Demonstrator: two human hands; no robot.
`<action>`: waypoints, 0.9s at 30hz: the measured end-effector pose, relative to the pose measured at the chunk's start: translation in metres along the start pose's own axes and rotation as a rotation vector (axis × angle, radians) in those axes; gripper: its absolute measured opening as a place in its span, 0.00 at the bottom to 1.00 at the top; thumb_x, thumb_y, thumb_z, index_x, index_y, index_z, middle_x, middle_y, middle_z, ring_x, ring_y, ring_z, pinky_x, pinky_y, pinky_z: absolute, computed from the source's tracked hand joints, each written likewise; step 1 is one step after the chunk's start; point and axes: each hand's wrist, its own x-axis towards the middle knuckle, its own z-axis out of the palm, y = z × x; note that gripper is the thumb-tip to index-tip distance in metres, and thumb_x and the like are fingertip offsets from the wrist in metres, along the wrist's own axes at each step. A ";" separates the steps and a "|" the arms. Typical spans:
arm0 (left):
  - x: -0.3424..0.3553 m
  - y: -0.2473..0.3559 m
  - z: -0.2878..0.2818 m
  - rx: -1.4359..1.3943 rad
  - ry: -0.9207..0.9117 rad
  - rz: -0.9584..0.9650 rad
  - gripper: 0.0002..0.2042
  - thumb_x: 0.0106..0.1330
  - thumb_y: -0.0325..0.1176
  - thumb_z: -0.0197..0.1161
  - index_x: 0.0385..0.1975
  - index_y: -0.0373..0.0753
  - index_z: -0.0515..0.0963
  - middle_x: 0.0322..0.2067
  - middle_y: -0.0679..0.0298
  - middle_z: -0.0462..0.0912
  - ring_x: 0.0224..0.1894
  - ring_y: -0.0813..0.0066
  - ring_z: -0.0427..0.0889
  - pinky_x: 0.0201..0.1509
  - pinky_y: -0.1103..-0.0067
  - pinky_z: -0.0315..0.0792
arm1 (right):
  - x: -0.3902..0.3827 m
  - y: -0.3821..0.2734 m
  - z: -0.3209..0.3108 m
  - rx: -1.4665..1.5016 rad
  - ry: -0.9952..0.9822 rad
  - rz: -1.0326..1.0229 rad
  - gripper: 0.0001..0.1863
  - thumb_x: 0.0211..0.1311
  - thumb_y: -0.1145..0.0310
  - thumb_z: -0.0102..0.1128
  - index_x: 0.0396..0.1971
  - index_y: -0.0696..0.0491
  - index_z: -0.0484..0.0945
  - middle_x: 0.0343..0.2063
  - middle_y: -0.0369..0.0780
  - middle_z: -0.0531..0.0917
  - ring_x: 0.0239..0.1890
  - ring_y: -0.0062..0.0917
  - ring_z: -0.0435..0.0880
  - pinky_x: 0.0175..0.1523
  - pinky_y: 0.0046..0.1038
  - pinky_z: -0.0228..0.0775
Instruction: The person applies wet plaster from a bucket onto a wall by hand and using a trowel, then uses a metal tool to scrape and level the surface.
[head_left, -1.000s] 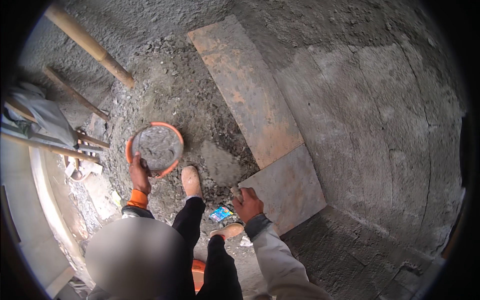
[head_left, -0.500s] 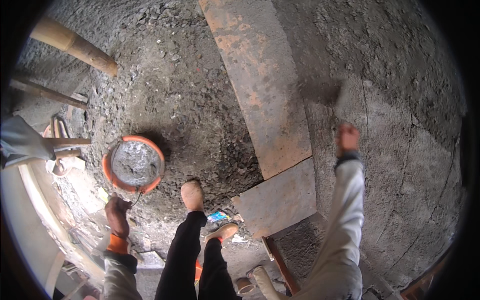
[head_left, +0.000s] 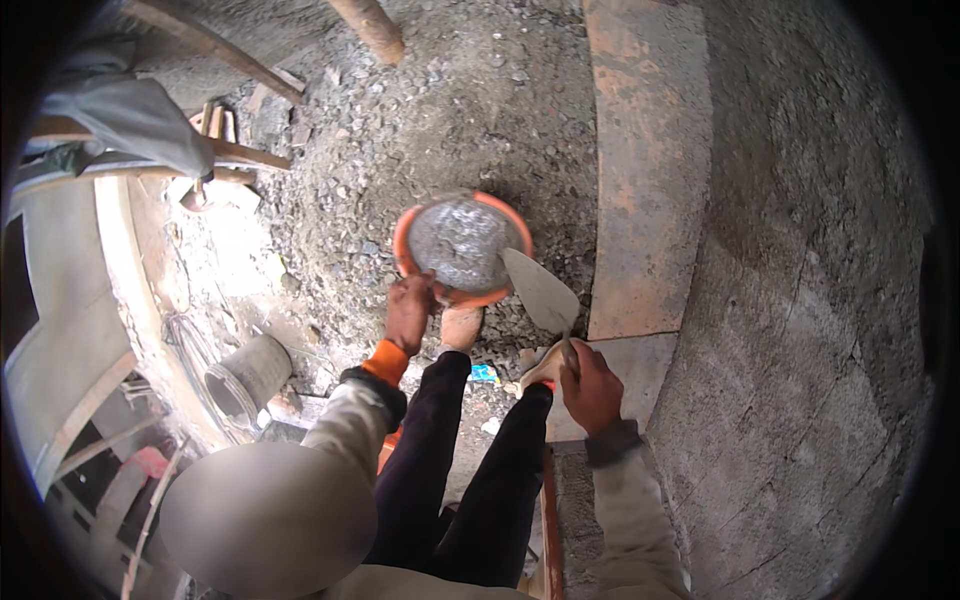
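An orange bucket (head_left: 403,243) holding wet grey mortar (head_left: 462,238) is in front of me, just beyond one of my feet. My left hand (head_left: 408,312) is closed at the bucket's near rim; whether it grips the rim or the wire handle is hard to make out. In my right hand (head_left: 592,388) is a pointing trowel (head_left: 543,292), gripped by its handle. The trowel's tip reaches the right edge of the bucket, and its blade looks mostly bare, with a greyish film.
Flat boards (head_left: 650,190) lie along the foot of a rough mortared wall (head_left: 800,350) on the right. Gravelly rubble (head_left: 480,120) covers the ground. Wooden poles (head_left: 372,28) stand at the far left, near a hanging grey cloth (head_left: 130,115). A grey cylindrical container (head_left: 250,375) lies at left.
My right hand has come back from the wall on the right toward the bucket, bringing the trowel. The bucket and my left hand sit nearer the middle of the view as the view shifted left.
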 end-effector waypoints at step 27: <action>0.079 -0.151 -0.104 -0.109 0.280 -0.198 0.31 0.62 0.55 0.47 0.62 0.44 0.58 0.58 0.60 0.65 0.57 0.61 0.66 0.51 0.63 0.62 | 0.036 -0.010 0.041 0.392 -0.234 -0.372 0.17 0.49 0.65 0.58 0.41 0.53 0.72 0.26 0.47 0.79 0.31 0.45 0.79 0.34 0.42 0.68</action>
